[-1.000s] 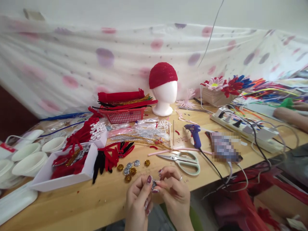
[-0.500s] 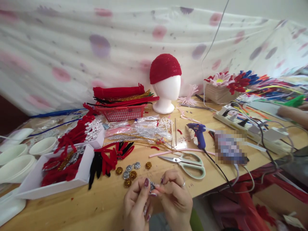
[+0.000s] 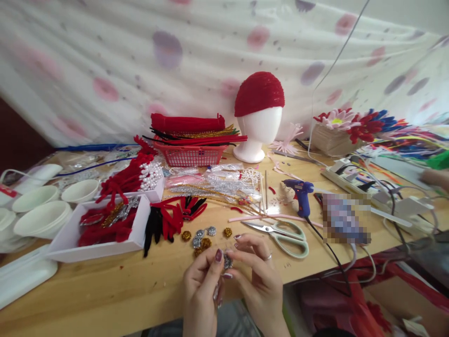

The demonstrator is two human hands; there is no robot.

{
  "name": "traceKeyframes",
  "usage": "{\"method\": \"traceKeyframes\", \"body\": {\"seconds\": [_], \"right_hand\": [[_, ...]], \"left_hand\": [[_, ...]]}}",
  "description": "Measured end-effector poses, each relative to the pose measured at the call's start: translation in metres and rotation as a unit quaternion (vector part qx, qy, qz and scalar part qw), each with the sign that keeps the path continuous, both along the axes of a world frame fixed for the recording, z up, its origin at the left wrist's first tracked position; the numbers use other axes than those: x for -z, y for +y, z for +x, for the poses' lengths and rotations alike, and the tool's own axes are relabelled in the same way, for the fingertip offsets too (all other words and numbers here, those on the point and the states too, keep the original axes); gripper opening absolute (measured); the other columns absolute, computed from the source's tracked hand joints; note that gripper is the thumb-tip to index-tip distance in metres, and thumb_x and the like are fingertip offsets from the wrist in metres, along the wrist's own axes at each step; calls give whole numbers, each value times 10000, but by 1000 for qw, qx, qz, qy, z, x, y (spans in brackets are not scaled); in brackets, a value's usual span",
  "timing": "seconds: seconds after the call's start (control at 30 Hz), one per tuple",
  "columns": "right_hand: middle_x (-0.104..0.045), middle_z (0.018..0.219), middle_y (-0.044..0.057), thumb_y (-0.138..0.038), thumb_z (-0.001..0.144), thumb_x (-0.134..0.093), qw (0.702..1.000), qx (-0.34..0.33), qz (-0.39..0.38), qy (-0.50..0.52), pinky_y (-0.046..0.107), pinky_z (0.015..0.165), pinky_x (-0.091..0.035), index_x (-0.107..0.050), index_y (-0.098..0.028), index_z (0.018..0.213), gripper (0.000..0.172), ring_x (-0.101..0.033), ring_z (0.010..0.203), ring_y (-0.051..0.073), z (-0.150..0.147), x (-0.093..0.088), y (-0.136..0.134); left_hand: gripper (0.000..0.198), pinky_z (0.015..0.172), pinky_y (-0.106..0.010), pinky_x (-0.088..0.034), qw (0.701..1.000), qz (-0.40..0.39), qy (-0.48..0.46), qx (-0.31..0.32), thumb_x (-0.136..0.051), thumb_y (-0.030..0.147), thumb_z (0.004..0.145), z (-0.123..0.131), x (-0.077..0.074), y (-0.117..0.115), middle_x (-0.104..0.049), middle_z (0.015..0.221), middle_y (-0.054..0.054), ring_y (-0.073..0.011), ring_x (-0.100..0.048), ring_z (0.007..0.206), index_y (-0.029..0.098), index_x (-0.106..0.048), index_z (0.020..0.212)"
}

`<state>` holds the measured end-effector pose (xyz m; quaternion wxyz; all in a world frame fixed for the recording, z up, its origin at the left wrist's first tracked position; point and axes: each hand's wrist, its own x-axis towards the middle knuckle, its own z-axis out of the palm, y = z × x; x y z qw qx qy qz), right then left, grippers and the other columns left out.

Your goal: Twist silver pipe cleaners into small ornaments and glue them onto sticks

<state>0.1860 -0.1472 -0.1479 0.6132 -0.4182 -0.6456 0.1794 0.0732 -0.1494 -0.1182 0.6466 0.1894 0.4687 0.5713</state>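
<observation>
Near the table's front edge, my left hand [image 3: 205,283] and my right hand [image 3: 258,281] meet, fingertips pinched around a small silver tinsel rosette [image 3: 228,260]. Fingers partly cover it. Just beyond lie more coiled rosettes: a gold rosette [image 3: 228,232] sits apart on the right, while a silver rosette [image 3: 211,230] and several others cluster to the left. Right of my hands rest scissors [image 3: 289,236] with pale green handles, blades slightly apart. Behind them a blue glue gun [image 3: 300,192] lies with its cord trailing forward.
Left stand a white box [image 3: 94,250] of red pieces and stacked white bowls [image 3: 42,220]. A red basket [image 3: 194,154] of pipe cleaners and a foam head [image 3: 257,128] in a red cap stand behind. Right are a power strip [image 3: 372,192] and a co-worker's hand [image 3: 435,179].
The view has swung left, so the table's things appear further right. My fingers have shifted around the silver rosette, and more of it shows. The right fingers are spread slightly more.
</observation>
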Motion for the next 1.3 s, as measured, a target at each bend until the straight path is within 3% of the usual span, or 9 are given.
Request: {"method": "traceKeyframes", "body": {"seconds": [0.17, 0.4, 0.57, 0.8, 1.07, 1.2, 1.3], "right_hand": [[-630, 1063, 55, -284, 937, -701, 1000, 1, -7, 23, 292, 865, -594, -775, -310, 1018, 112, -648, 1022, 193, -9, -4, 3], [-624, 976, 39, -308, 914, -733, 999, 22, 10, 39, 302, 821, -582, -796, -323, 989, 98, -634, 942, 186, -18, -7, 3], [-648, 943, 24, -274, 912, -739, 999, 13, 29, 43, 283, 758, -587, -798, -351, 1022, 147, -639, 894, 174, -19, -10, 1], [-650, 1286, 79, -215, 926, -718, 1000, -13, 18, -21, 304, 873, -581, -743, -330, 1218, 315, -628, 1166, 219, -7, -9, 3], [-695, 1151, 43, -62, 896, -680, 1000, 8, -4, -16, 272, 855, -588, -784, -341, 1104, 363, -675, 1044, 179, -11, -6, -5], [-701, 1110, 42, -107, 910, -675, 997, -31, -65, 12, 299, 915, -573, -788, -331, 1046, 285, -678, 1057, 185, -8, -12, -9], [-712, 1088, 58, -198, 891, -730, 987, -68, -146, 25, 325, 915, -561, -795, -296, 942, 128, -680, 1069, 216, -2, -22, -8]], "left_hand": [[531, 355, -147, -214, 998, 12, -24, 51, -879, 635, 592, -10, 12, 0, -425, 474, 74, -18, -278, 374, 157, -645, 599], [535, 348, -146, -217, 998, 22, -44, 46, -866, 625, 626, -14, 13, -4, -384, 437, 85, -19, -269, 358, 166, -601, 560], [530, 337, -150, -203, 997, 38, -49, 50, -844, 639, 650, -12, 11, -4, -382, 433, 82, -16, -264, 340, 161, -637, 551], [533, 334, -144, -223, 999, 26, -22, 41, -862, 644, 612, -20, 14, 4, -383, 424, 92, -20, -284, 340, 162, -636, 576], [529, 338, -168, -333, 996, 60, 27, 66, -799, 655, 690, -24, 15, -2, -422, 445, 73, -48, -355, 346, 167, -634, 568], [449, 351, -200, -390, 979, 126, 119, 108, -687, 562, 849, -33, 16, -6, -492, 540, 37, -74, -431, 356, 168, -681, 635], [307, 398, -208, -426, 932, 219, 269, 104, -581, 373, 955, -42, 19, -9, -578, 693, -3, -93, -524, 426, 178, -731, 771]]}}
